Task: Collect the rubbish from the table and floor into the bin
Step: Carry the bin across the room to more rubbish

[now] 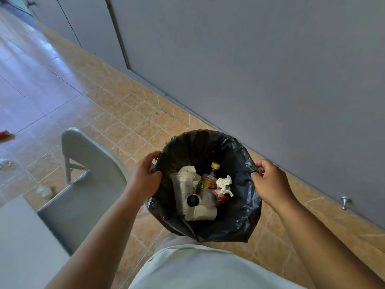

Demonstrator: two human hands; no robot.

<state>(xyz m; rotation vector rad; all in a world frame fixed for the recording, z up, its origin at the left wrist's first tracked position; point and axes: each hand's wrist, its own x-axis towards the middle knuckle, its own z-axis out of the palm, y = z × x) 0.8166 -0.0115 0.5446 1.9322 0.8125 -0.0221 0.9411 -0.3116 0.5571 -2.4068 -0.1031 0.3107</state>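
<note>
A round bin lined with a black bag (pixel 235 161) is in front of me above the tiled floor. My left hand (pixel 144 174) grips its left rim and my right hand (pixel 268 180) grips its right rim. Inside lie clear plastic cups (pixel 183 188), a white paper cup (pixel 203 212), a yellow-capped bottle (pixel 210 178), a dark-capped bottle with a red label (pixel 208 198) and crumpled tissue (pixel 225 184). On the floor at the far left lie a red wrapper (pixel 5 134), a crumpled white scrap (pixel 5 163) and a crushed cup (pixel 44 190).
A grey folding chair (pixel 83 184) stands just left of the bin, with a white table corner (pixel 23 243) at the lower left. A blue-grey wall (pixel 270 69) runs along the right, with a metal doorstop (pixel 344 202) at its foot. Tiled floor stretches away to the upper left.
</note>
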